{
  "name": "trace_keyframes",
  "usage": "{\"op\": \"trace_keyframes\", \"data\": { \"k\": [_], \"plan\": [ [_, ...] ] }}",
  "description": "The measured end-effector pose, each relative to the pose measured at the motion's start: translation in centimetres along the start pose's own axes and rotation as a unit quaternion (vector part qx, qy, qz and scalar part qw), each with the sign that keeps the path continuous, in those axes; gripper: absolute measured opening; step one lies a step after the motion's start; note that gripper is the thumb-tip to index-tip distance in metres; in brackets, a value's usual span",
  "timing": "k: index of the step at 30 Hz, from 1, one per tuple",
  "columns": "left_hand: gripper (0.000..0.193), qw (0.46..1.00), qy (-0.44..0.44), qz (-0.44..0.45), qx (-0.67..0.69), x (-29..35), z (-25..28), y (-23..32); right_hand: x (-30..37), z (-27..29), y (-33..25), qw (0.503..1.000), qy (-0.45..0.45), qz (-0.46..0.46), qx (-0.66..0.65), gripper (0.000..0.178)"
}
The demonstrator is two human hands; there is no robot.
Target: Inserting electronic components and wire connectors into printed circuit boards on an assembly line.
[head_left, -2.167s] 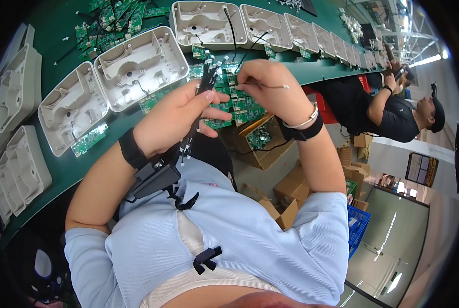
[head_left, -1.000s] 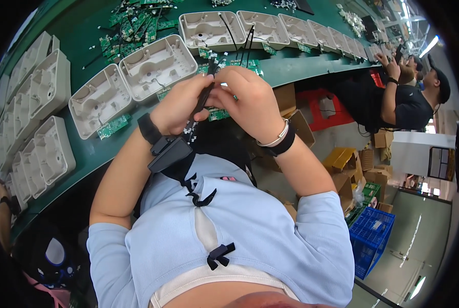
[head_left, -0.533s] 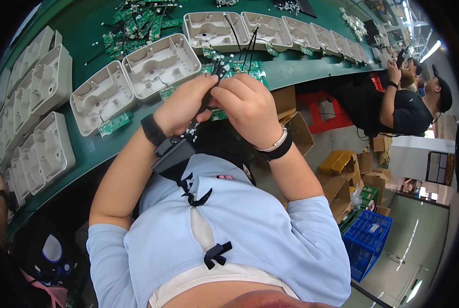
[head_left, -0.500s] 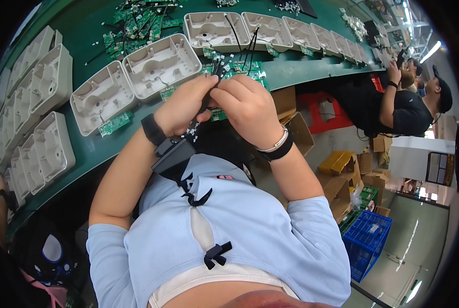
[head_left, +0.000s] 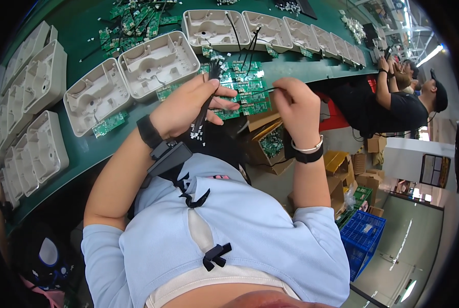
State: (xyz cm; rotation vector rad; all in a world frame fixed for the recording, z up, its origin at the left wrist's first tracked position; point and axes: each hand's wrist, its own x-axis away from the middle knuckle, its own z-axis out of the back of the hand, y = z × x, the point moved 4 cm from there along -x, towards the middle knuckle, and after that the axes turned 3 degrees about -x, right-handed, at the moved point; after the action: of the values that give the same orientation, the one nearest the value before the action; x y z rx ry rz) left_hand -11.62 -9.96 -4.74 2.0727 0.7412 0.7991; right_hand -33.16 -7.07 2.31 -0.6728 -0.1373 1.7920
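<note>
My left hand (head_left: 184,106) is closed around a bundle of thin black cables (head_left: 199,124), whose small white connectors stick out at both ends. Some fingers of that hand stretch out beyond the bundle. To its right, my right hand (head_left: 297,108) pinches a single black cable (head_left: 258,93), which runs leftward toward the left hand. Green circuit boards (head_left: 251,78) lie in rows on the table just behind and beneath the cable.
Off-white plastic housings (head_left: 160,64) line the green table (head_left: 93,159). Loose circuit boards (head_left: 132,25) are heaped at the back. A cardboard box (head_left: 271,146) with boards stands below the table edge. A person in black (head_left: 411,110) works at the right; another arm shows far left.
My right hand has moved right, away from the left hand, drawing out one black cable. The left hand's fingers have spread somewhat, and more of the board rows shows.
</note>
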Motion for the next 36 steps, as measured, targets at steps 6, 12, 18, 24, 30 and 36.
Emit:
{"op": "trace_keyframes", "data": {
  "k": [6, 12, 18, 24, 30, 36],
  "plan": [
    [0.032, 1.0, -0.002, -0.004, -0.004, 0.0, 0.1, 0.0, -0.6, -0.2, 3.4, 0.991, 0.059, -0.122, -0.012, 0.008],
    [0.032, 1.0, -0.007, 0.005, -0.005, 0.0, 0.2, -0.1, -0.3, -2.9, 1.8, 0.965, -0.053, -0.048, -0.252, 0.012],
    [0.033, 1.0, -0.012, -0.003, 0.004, -0.1, 0.3, -0.2, -0.9, -3.4, 0.7, 0.978, -0.117, 0.01, -0.174, 0.012],
    [0.033, 1.0, -0.012, -0.002, 0.008, -0.1, 0.4, -0.3, -1.6, -3.1, 0.4, 0.977, -0.14, 0.03, -0.161, 0.013],
    [0.033, 1.0, -0.016, -0.007, 0.007, 0.0, 0.3, -0.2, -2.7, -3.0, -0.5, 0.978, -0.173, 0.076, -0.089, 0.012],
    [0.033, 1.0, -0.01, -0.007, 0.005, 0.1, 0.1, -0.1, -4.7, -3.7, 0.6, 0.961, -0.254, 0.036, -0.107, 0.012]
  ]
}}
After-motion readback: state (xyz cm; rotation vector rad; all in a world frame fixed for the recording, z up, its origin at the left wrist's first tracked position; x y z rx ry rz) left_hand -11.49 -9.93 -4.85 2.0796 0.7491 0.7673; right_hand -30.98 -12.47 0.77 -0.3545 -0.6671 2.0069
